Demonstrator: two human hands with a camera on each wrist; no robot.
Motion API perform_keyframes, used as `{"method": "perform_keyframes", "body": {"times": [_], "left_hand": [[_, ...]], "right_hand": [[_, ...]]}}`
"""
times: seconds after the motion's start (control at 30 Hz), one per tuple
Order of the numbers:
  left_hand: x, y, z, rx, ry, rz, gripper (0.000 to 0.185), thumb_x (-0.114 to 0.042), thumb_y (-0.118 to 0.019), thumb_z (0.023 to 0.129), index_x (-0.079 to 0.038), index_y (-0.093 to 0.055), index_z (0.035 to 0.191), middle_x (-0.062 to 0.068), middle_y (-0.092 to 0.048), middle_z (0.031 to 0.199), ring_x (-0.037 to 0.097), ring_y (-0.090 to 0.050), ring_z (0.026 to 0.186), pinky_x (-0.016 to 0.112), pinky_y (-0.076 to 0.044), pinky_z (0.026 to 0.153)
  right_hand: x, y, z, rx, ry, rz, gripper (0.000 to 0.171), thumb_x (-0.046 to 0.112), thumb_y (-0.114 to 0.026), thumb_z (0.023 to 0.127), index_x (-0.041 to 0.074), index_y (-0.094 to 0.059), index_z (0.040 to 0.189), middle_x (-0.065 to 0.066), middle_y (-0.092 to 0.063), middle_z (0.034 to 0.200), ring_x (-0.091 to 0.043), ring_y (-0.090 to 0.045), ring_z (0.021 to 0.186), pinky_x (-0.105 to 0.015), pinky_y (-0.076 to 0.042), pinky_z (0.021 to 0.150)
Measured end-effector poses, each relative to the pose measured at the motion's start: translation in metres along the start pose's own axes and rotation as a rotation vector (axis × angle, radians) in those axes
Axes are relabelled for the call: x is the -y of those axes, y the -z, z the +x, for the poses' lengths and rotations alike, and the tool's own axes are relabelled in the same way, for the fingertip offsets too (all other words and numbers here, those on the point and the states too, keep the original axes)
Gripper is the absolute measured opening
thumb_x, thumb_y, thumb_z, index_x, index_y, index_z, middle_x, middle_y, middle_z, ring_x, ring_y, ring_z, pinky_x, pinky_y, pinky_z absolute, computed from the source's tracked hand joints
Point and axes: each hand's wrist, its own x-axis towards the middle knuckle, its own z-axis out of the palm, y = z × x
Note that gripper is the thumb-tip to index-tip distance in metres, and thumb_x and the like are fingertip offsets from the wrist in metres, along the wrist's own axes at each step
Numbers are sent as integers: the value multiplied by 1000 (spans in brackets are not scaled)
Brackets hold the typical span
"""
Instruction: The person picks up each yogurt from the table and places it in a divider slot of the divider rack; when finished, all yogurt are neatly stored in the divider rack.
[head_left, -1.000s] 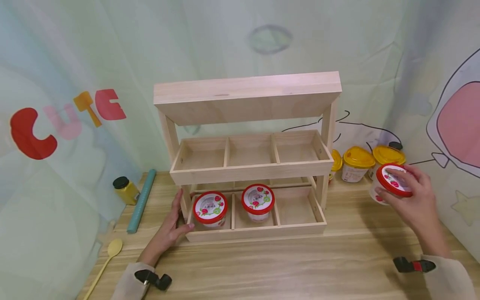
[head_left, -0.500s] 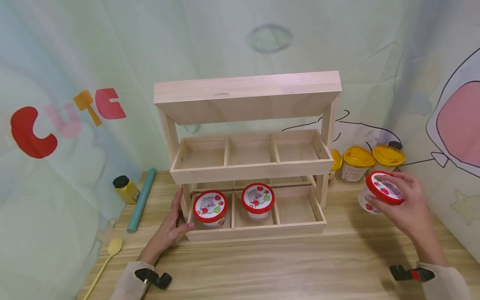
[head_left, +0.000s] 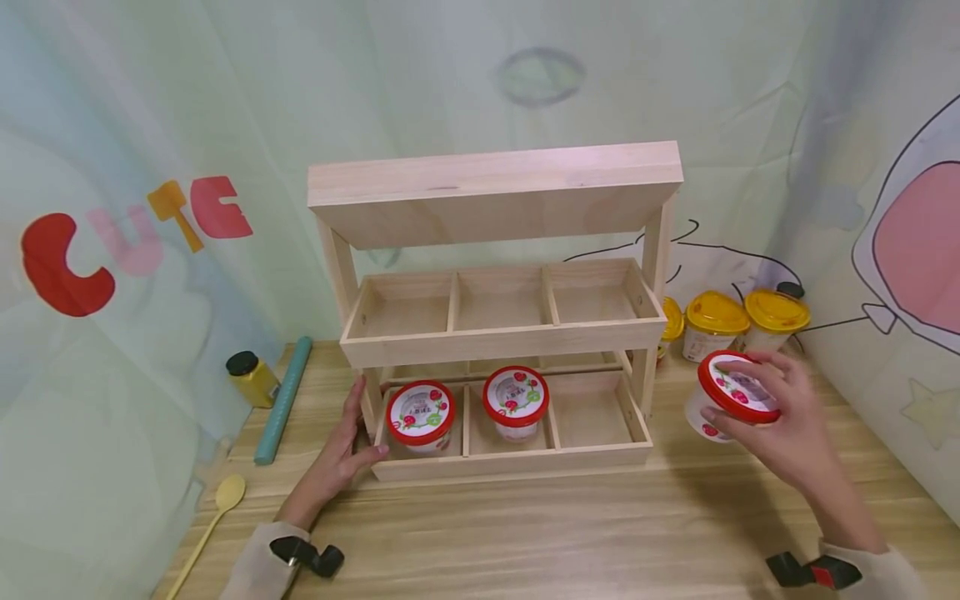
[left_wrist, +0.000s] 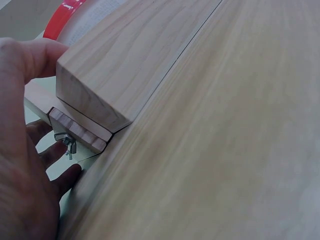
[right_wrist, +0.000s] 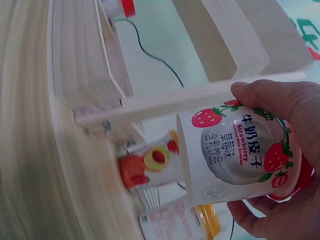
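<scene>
Between the thumb and fingers of our right hand (head_left: 795, 437), we grasp a red-lidded cup (head_left: 738, 392), its base tipped away from the palm. Left of that hand stands the wooden rack (head_left: 502, 340), its end held by our left hand (head_left: 339, 450). We would do well to level the cup, clear of the yellow-lidded tubs (head_left: 716, 315) beyond our right hand.
</scene>
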Motion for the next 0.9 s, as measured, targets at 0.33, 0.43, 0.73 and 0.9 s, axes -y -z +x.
{"method": "perform_keyframes", "body": {"times": [0.33, 0.43, 0.73, 0.9], "left_hand": [[0, 0, 0, -2, -26, -5, 111, -1, -71, 91, -16, 2, 173, 35, -26, 172, -16, -18, 155, 7, -12, 119], [0, 0, -1, -2, -32, -12, 111, 0, -71, 91, -16, 2, 173, 36, -26, 172, -16, -18, 155, 7, -12, 119], [1, 0, 0, 0, -63, -22, 111, 4, -71, 90, -14, 2, 173, 38, -27, 170, -13, -21, 156, 6, -13, 120], [2, 0, 0, -6, -53, -2, 111, 2, -71, 90, -14, 1, 173, 36, -29, 171, -14, -21, 155, 6, -14, 120]], "right_hand": [[20, -20, -6, 33, 89, 87, 66, 7, -96, 75, 15, -70, 135, -18, -44, 155, -46, -39, 136, -1, -41, 82], [26, -29, -6, 42, 117, 114, 65, 6, -96, 75, 17, -71, 134, -13, -45, 155, -39, -40, 135, 0, -43, 86], [41, -50, -3, 112, 154, 133, 66, 10, -96, 76, 21, -70, 135, -14, -45, 156, -42, -44, 138, -7, -45, 89], [43, -66, 1, 138, 175, 136, 64, 13, -97, 75, 25, -71, 133, -13, -47, 156, -39, -47, 138, -12, -48, 90]]}}
